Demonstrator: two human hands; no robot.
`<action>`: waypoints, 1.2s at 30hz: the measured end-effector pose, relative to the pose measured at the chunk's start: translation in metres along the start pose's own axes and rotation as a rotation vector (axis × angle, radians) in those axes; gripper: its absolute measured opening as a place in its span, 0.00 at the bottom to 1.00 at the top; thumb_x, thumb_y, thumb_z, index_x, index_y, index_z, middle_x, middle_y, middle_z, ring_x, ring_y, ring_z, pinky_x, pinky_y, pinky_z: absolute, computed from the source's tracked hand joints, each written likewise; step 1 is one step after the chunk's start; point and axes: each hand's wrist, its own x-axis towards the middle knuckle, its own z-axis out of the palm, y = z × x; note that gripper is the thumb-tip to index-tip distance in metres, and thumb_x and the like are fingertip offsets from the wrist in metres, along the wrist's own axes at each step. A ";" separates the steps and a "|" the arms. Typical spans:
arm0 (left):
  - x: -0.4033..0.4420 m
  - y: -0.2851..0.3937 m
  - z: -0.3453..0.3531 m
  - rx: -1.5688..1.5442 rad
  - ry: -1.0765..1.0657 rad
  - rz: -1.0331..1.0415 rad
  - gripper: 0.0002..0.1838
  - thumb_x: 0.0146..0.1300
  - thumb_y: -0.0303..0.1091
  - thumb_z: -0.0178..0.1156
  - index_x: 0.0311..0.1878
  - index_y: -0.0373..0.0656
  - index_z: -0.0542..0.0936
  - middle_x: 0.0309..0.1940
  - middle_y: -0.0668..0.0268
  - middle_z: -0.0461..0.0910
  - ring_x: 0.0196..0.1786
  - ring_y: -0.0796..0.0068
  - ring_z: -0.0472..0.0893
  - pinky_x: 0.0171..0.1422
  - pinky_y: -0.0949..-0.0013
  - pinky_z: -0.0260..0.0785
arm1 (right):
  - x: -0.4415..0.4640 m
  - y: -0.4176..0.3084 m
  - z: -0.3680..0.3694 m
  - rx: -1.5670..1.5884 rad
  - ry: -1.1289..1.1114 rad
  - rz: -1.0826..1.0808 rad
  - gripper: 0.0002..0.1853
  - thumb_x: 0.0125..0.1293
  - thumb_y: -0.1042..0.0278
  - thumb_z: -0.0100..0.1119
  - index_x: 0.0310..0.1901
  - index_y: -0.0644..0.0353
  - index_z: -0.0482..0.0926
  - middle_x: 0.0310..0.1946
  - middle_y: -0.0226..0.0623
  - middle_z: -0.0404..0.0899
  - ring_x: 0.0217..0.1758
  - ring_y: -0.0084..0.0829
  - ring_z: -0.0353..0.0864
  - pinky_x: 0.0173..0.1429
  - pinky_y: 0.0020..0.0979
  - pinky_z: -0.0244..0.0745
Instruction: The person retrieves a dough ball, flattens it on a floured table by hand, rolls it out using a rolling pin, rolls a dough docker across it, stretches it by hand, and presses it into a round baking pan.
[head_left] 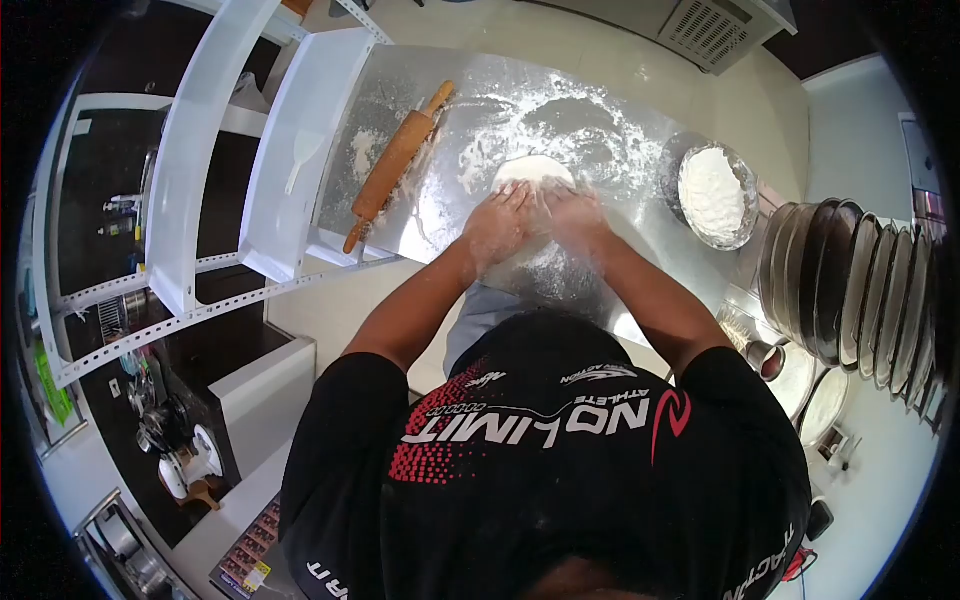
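A pale, rounded piece of dough [535, 171] lies on the floured metal table [440, 205]. My left hand [500, 222] rests on its near left edge, palm down, fingers stretched forward. Beside it, my right hand [575, 218] touches the near right edge of the dough; its fingers are smeared by motion and flour. Both hands are dusted with white flour. The dough's near edge is partly hidden under the fingers.
A wooden rolling pin [398, 165] lies at the table's left. To the right stands a bowl of flour [714, 196], with a row of round pans [835, 285] beyond it. White shelving [290, 160] borders the left side.
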 end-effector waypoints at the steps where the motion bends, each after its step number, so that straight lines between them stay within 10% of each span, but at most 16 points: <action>1: 0.007 -0.001 -0.001 0.016 0.009 -0.009 0.35 0.77 0.49 0.49 0.75 0.28 0.68 0.79 0.43 0.65 0.83 0.46 0.62 0.87 0.55 0.51 | 0.007 0.003 -0.004 -0.038 -0.032 0.012 0.28 0.74 0.66 0.48 0.73 0.66 0.70 0.73 0.50 0.74 0.78 0.48 0.69 0.86 0.53 0.50; 15: 0.013 -0.019 0.002 -0.009 0.093 0.061 0.35 0.77 0.47 0.50 0.75 0.26 0.67 0.79 0.40 0.64 0.82 0.45 0.63 0.87 0.54 0.51 | 0.033 0.046 0.015 0.017 -0.008 -0.110 0.32 0.75 0.48 0.55 0.72 0.62 0.75 0.72 0.44 0.76 0.79 0.45 0.69 0.86 0.50 0.52; 30: -0.040 0.006 -0.005 -0.160 0.019 0.140 0.34 0.76 0.47 0.53 0.75 0.30 0.67 0.79 0.46 0.65 0.82 0.49 0.64 0.86 0.55 0.53 | -0.045 0.005 0.038 0.073 0.198 -0.054 0.29 0.69 0.71 0.49 0.73 0.60 0.73 0.68 0.43 0.79 0.69 0.42 0.79 0.80 0.47 0.64; 36: -0.037 -0.008 -0.025 -0.221 -0.120 0.191 0.31 0.75 0.47 0.53 0.74 0.35 0.72 0.80 0.47 0.64 0.82 0.48 0.63 0.86 0.55 0.54 | -0.039 -0.032 0.010 0.232 -0.047 0.127 0.28 0.67 0.72 0.53 0.70 0.60 0.75 0.66 0.41 0.81 0.68 0.44 0.79 0.75 0.44 0.69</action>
